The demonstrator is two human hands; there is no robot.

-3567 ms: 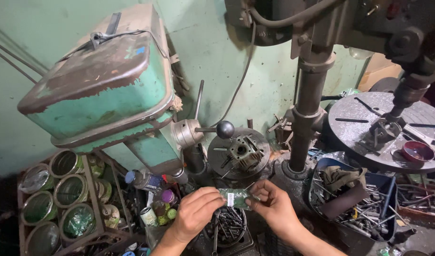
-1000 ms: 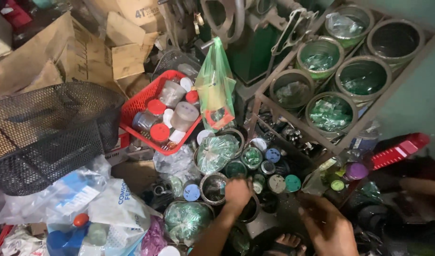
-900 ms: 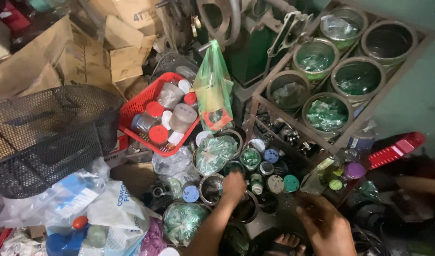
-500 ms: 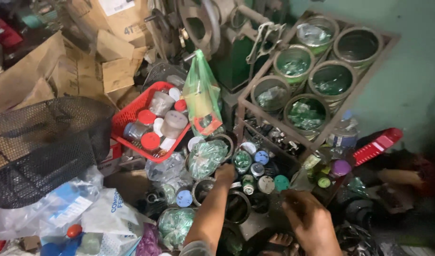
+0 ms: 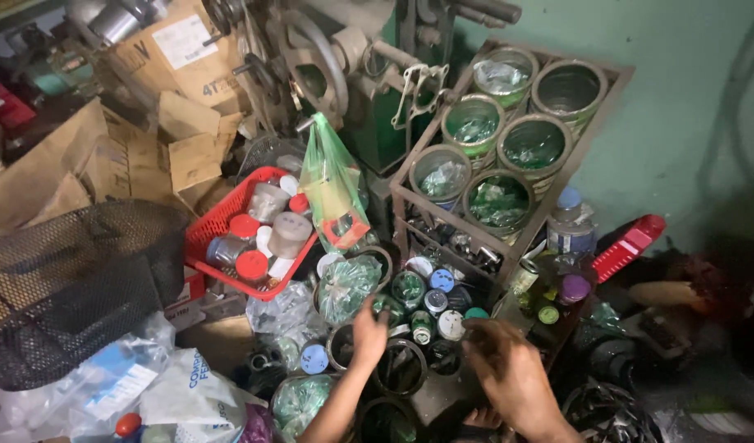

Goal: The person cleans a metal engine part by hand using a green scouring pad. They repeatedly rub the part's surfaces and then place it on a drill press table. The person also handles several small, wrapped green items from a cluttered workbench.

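Nearest the camera, the right hand (image 5: 512, 369) hangs low over the floor clutter, fingers loosely curled and pointing toward the cluster of small capped jars (image 5: 437, 291) just ahead of it; whether it holds anything cannot be told, as the palm faces away and the frame is blurred. The left hand (image 5: 368, 332) reaches further forward, its fingertips at the rim of an open tin (image 5: 341, 349) and just below a bag-stuffed tin (image 5: 346, 283). Its grip cannot be told either; nothing is visibly clasped.

Judged step: sorting through the floor containers, the hands being at the point of selection rather than carrying. The next move calls for a precise fingertip pick among closely packed lids and tins, without tipping the neighbours.

Beyond the left hand, a red basket (image 5: 200, 246) holds lidded plastic jars, with a green plastic bag (image 5: 332, 189) standing beside it. Left of that lies a black mesh basket (image 5: 65, 279). Beyond the right hand, a metal rack (image 5: 508, 242) carries rows of open cans. Farthest off stand cardboard boxes (image 5: 159, 90) and a green machine (image 5: 377, 82) against the wall.
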